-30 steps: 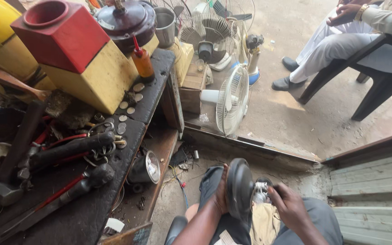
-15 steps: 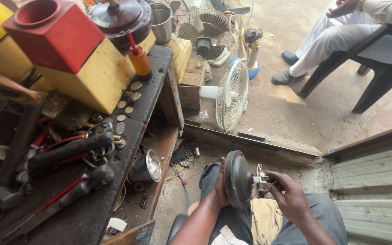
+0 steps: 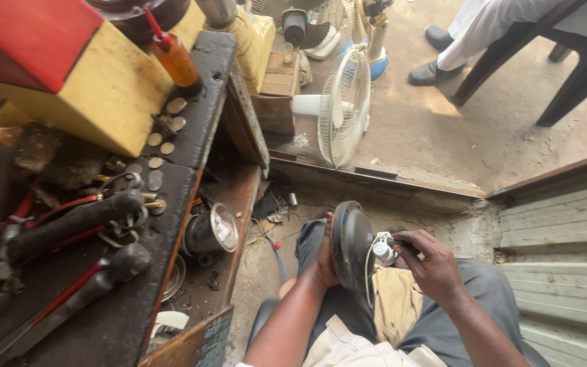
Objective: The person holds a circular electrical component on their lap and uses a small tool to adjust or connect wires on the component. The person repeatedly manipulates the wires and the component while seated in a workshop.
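Dusty concrete floor (image 3: pixel 436 129) ahead of me, sunlit and cracked near the threshold. Grimy dark workbench (image 3: pixel 191 129) on my left, with a wooden shelf (image 3: pixel 242 197) under it. A white standing fan (image 3: pixel 342 105) sits at the doorway edge. Dark plastic chair (image 3: pixel 572 64) far right, someone seated. Corrugated metal sheet (image 3: pixel 565 258) at my right.

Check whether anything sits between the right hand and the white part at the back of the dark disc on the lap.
Nothing visible does. The right hand already has its fingertips at the white part, with only thin white wires looping there. The left hand steadies the dark disc from the other side.
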